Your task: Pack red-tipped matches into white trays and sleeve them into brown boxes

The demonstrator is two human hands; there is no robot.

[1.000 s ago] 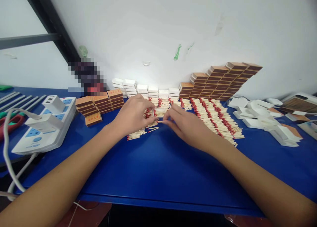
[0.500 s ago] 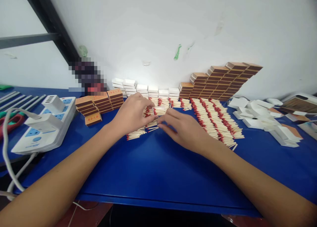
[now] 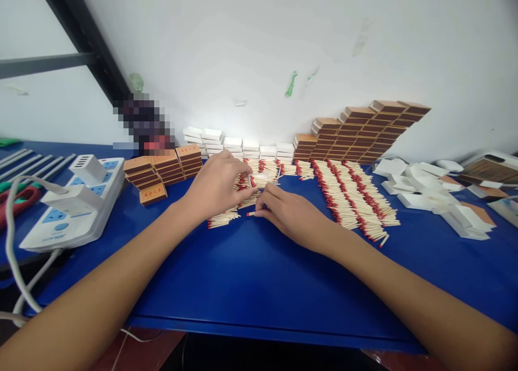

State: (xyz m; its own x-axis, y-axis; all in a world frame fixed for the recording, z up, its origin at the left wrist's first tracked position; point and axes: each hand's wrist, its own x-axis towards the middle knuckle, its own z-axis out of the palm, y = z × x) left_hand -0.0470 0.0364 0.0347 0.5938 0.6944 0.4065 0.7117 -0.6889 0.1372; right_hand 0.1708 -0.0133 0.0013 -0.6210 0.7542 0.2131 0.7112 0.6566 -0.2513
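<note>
My left hand (image 3: 216, 187) grips a small white matchbox tray (image 3: 250, 181) between thumb and fingers, above the spread matches. Red match heads show at the tray's near end; the rest is partly hidden by my fingers. Just to the right, my right hand (image 3: 289, 214) pinches a single match (image 3: 251, 214), its red head pointing left. Under and around the left hand lie loose matches (image 3: 224, 219). Further right, matches in several slanted rows (image 3: 350, 196) rest on the blue tabletop (image 3: 243, 284).
Closed matchboxes stand in a stepped stack (image 3: 360, 136) at the wall and a smaller stack (image 3: 162, 166) on the left. White trays (image 3: 232, 144) are piled between them. Loose white trays (image 3: 429, 187) lie at right. A power strip (image 3: 97, 214) with cables occupies the left.
My right hand has closed on a match lying below the tray and drawn in slightly. The left hand and tray have hardly moved.
</note>
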